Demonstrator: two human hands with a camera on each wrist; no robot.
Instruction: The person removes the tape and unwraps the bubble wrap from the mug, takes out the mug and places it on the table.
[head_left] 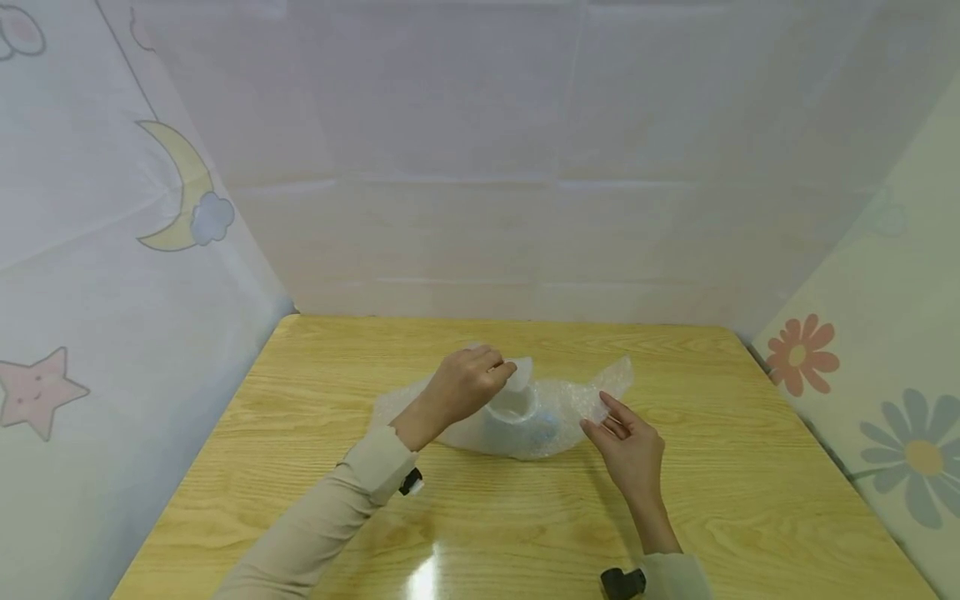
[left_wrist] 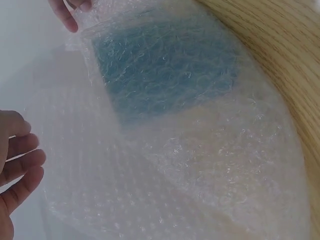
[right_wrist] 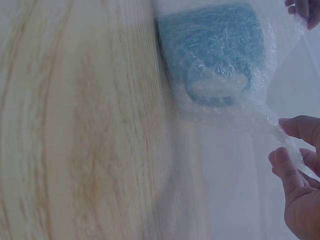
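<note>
A blue mug (right_wrist: 215,50) lies wrapped in clear bubble wrap (left_wrist: 220,150) on the wooden table. Its handle shows through the plastic in the right wrist view. My left hand (head_left: 468,383) is raised over the bundle, fingers curled at the upper flap of the wrap. In the left wrist view this hand's fingertips are right at the wrap's edge. At the bundle's right end, my right hand (head_left: 628,450) pinches a loose tail of the wrap between thumb and fingers. An open, rounded fold of wrap stands around the mug's upper end.
The wooden table (head_left: 480,525) has its far edge close behind the bundle. A pale sheet wall (head_left: 450,167) stands behind it, with printed side walls at left and right. Small black wrist devices (head_left: 622,583) sit at both cuffs.
</note>
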